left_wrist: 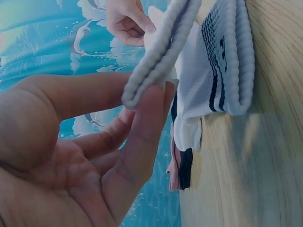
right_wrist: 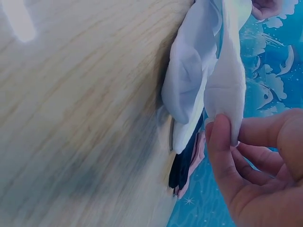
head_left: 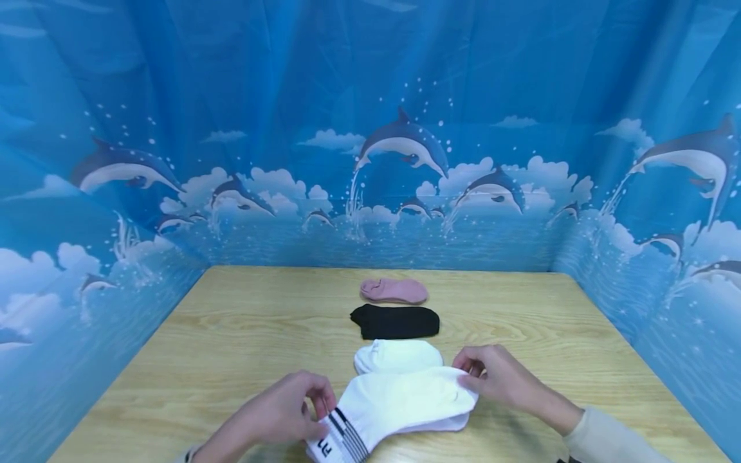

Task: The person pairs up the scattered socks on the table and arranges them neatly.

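Observation:
A white crew sock (head_left: 405,395) with black stripes near its cuff is held stretched sideways above the table. My left hand (head_left: 292,408) pinches its ribbed cuff (left_wrist: 161,52) between thumb and fingers. At the other end, my right hand (head_left: 498,376) pinches the toe (right_wrist: 226,94). Beneath it lies a second white sock (left_wrist: 222,61), also striped at the cuff; the head view shows little more than its toe end (head_left: 440,423). The left wrist view shows a gap between the two cuffs. Just behind them lies a low white sock (head_left: 399,355), partly covered in the head view.
Farther back on the wooden table (head_left: 243,321) lie a black sock (head_left: 399,321) and a pink sock (head_left: 396,290), in a row with the white ones. A blue curtain (head_left: 278,128) printed with dolphins borders the table at the back and both sides.

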Tool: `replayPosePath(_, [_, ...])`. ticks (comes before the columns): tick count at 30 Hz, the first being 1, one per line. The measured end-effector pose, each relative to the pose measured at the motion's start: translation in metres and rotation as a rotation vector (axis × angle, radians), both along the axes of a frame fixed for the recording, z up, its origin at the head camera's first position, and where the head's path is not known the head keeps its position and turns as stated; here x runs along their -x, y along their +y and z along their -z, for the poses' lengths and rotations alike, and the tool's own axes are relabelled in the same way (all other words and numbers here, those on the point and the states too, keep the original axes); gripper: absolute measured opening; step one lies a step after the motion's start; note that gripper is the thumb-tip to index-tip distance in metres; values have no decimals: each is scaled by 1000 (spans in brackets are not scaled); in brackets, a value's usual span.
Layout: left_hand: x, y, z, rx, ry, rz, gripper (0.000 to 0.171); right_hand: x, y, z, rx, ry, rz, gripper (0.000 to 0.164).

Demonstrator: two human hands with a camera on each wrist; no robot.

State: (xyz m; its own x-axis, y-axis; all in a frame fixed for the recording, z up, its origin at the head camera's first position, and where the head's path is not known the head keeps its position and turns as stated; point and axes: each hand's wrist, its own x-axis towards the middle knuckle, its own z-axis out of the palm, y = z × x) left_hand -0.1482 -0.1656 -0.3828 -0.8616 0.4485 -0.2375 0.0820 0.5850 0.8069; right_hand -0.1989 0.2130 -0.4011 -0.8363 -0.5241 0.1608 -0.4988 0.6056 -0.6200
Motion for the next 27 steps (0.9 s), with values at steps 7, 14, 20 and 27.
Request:
replayPosePath(7, [-1, 0, 2, -22, 7, 17, 27, 0, 0, 3, 5, -13, 1, 11])
replayPosePath(14, [-1, 0, 2, -6, -18, 8, 26, -2, 0, 5, 4, -4, 1, 12])
replayPosePath(20, [-2, 0, 3, -14, -11, 10, 27, -2, 0, 7, -1, -9, 3, 12])
replayPosePath(27, [-2, 0, 3, -7, -10, 2, 26, -1, 0, 11, -2, 0, 6, 12])
